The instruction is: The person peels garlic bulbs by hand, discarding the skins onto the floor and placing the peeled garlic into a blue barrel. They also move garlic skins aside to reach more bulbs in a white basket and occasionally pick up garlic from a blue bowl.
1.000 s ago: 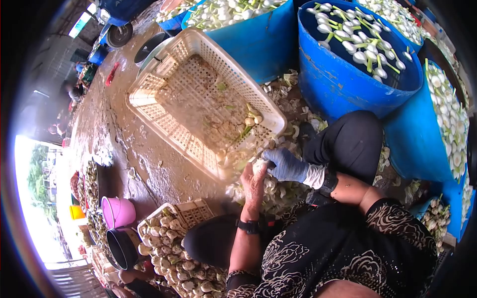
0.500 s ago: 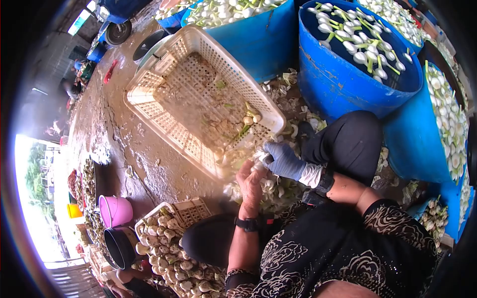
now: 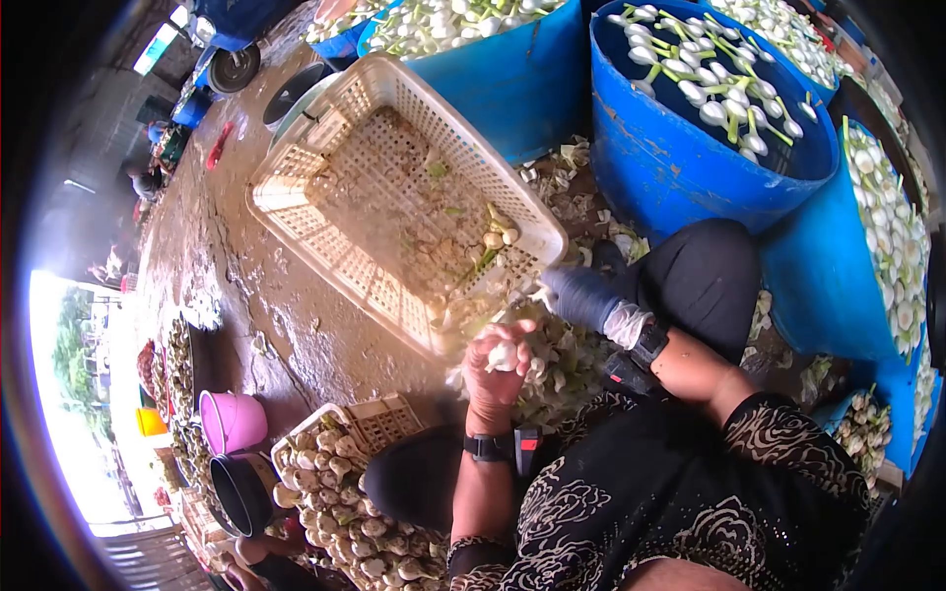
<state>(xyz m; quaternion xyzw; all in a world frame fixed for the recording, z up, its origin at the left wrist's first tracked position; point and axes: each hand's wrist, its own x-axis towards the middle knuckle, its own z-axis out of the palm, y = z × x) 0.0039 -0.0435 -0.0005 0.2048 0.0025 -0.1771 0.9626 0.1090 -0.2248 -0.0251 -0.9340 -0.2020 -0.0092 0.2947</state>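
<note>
— So, where is the white bulb [image 3: 504, 355] just now?

— In the left hand [image 3: 496, 372], just off the near corner of the basket [image 3: 296, 192]. The bare fingers are curled round it from below and the thumb presses over the top, so it sits pinched at the fingertips, not deep in the palm.

— And the right hand [image 3: 583, 295]?

— Gloved in blue, right against that same near corner of the basket, a little above the bulb and apart from it. It is blurred; I cannot tell whether the fingers are spread or closed, or whether they hold anything.

— What crowds them?

— A heap of trimmings [image 3: 567, 369] lies under both hands, against the basket's near wall. The person's knee [image 3: 700, 276] hems the right side. On the other side of the left forearm a small crate [image 3: 386, 419] of unpeeled bulbs stands, nearer to the person than the basket.

— Any open room?

— The basket is tilted, its near rim low, its floor mostly bare with a few scraps and bulbs near the low corner. To its left the wet floor [image 3: 227, 266] runs open, with a pink bucket [image 3: 235, 419] further along it. To the basket's right a blue tub [image 3: 680, 167] of floating bulbs stands close.
</note>
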